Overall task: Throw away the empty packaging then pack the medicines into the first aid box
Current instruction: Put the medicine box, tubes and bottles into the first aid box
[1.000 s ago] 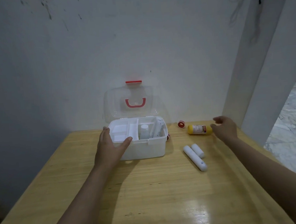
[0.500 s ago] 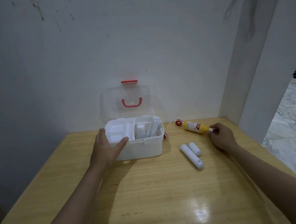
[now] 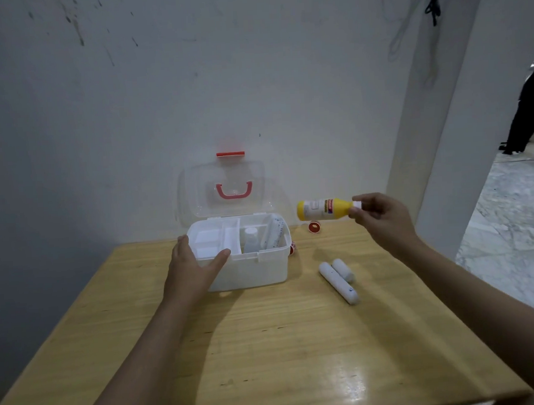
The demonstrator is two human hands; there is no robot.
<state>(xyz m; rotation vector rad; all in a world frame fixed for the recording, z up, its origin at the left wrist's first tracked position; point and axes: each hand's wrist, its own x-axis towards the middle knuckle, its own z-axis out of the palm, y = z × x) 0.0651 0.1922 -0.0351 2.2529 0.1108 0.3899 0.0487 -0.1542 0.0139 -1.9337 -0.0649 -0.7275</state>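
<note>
Right hand (image 3: 381, 219) is pinching the white cap end of a yellow medicine bottle (image 3: 325, 209), holding it in the air above the far right part of the wooden table (image 3: 267, 341), just right of the first aid box (image 3: 247, 259). Bottle's long axis is lying roughly horizontal, base pointing left toward the box, cap pointing right into the fingers. Label print is too small to read.

Left hand (image 3: 192, 268) is gripping the near left corner of the box, thumb hooked over the front rim, fingers wrapping the left side. Box is sitting open, clear lid (image 3: 225, 189) standing upright against the wall, red handle showing through it. Inside, a white tray is filling the left compartments; a small clear bottle (image 3: 250, 238) is standing in the middle, and a white tube-like item (image 3: 275, 233) is leaning at the right, markings hard to make out.

Two white tubes (image 3: 339, 279) are lying side by side on the table right of the box, touching, long axes running far-left to near-right. A small red-and-white round item (image 3: 314, 227) is sitting near the wall under the bottle; what it is, cannot tell. Another red bit (image 3: 292, 247) is peeking out at the box's right side, mostly hidden. A dark figure at the far right edge is being cut off by the frame.
</note>
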